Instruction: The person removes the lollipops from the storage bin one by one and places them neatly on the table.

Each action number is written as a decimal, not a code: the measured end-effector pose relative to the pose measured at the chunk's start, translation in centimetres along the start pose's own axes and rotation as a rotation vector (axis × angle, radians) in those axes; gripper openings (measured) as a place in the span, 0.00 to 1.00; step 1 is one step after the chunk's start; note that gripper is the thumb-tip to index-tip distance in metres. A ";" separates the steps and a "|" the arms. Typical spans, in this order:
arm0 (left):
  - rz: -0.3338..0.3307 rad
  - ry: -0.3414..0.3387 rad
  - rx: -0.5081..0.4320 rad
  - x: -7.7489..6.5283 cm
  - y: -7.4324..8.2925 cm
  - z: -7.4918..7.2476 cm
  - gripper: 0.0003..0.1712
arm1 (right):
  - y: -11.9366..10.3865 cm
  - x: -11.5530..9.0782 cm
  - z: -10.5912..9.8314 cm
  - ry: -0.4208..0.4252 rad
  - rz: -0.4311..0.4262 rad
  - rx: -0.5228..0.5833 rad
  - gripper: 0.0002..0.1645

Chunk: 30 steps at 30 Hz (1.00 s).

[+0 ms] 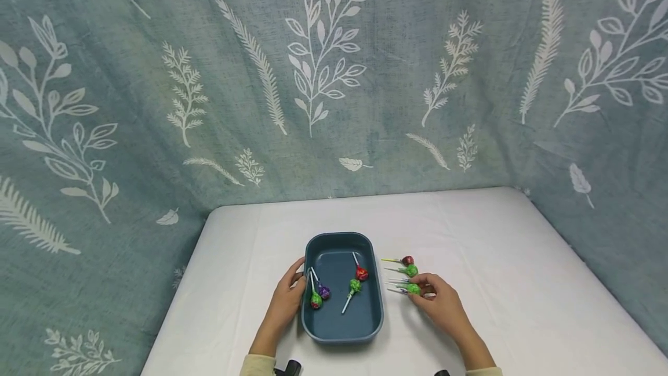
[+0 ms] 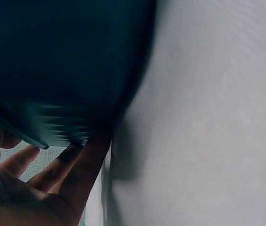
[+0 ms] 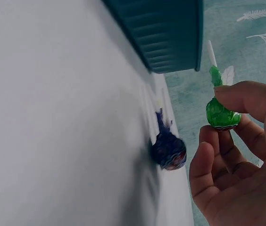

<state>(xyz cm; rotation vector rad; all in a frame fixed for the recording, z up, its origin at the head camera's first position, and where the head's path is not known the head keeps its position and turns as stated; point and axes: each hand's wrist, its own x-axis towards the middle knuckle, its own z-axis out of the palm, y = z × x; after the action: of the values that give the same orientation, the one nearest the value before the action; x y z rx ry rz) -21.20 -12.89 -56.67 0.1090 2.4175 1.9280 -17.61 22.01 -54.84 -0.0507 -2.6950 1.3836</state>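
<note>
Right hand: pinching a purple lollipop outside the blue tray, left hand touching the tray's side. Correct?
Not quite: the right hand pinches a green lollipop, not a purple one, as the right wrist view shows. The rest stands: it is outside the blue tray, and the left hand touches the tray's side.

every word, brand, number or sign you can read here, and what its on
No text is readable in any view.
Green lollipop in the right hand: wrapper print too small to read.
Dark blue lollipop: wrapper print blurred.
Other lollipops: too small to tell.
Tray: no lettering seen.
Backdrop: leaf prints only.
</note>
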 end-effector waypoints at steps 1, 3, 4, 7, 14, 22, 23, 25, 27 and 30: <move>0.000 0.001 0.002 0.0 0.0 0.0 0.30 | 0.2 -0.2 0.0 -0.003 -0.003 -0.011 0.16; -0.001 0.003 0.010 0.0 -0.1 0.0 0.30 | 0.5 -0.5 -0.1 -0.007 -0.015 -0.030 0.16; -0.005 0.004 0.012 0.0 -0.1 0.0 0.30 | 0.6 -0.7 -0.1 -0.009 -0.016 -0.044 0.16; -0.009 0.005 0.027 0.0 -0.1 0.0 0.30 | 0.9 -1.2 -0.2 -0.023 -0.010 -0.067 0.17; 0.002 -0.006 0.010 -0.8 2.0 0.0 0.29 | 1.5 -1.8 -0.2 -0.047 0.015 -0.124 0.17; 0.014 -0.005 0.022 -1.5 3.4 0.0 0.29 | 2.1 -1.5 0.1 -0.053 0.041 -0.184 0.19; 0.007 -0.001 0.023 -1.3 3.0 0.1 0.29 | 2.1 -1.5 0.1 -0.056 0.044 -0.188 0.20; -0.008 0.006 0.018 -0.9 2.2 0.2 0.29 | 2.1 -1.5 0.2 -0.063 0.052 -0.194 0.20; -0.013 0.009 0.019 -0.4 1.1 0.3 0.29 | 2.1 -1.5 0.1 -0.067 0.056 -0.195 0.20; -0.015 0.005 0.025 0.0 0.2 0.3 0.30 | 2.1 -1.5 0.1 -0.066 0.055 -0.204 0.21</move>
<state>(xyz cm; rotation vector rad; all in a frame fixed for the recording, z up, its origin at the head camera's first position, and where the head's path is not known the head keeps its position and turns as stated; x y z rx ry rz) -21.13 -12.58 -56.54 0.0868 2.4394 1.8944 -16.17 23.08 -56.75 -0.0985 -2.9005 1.1380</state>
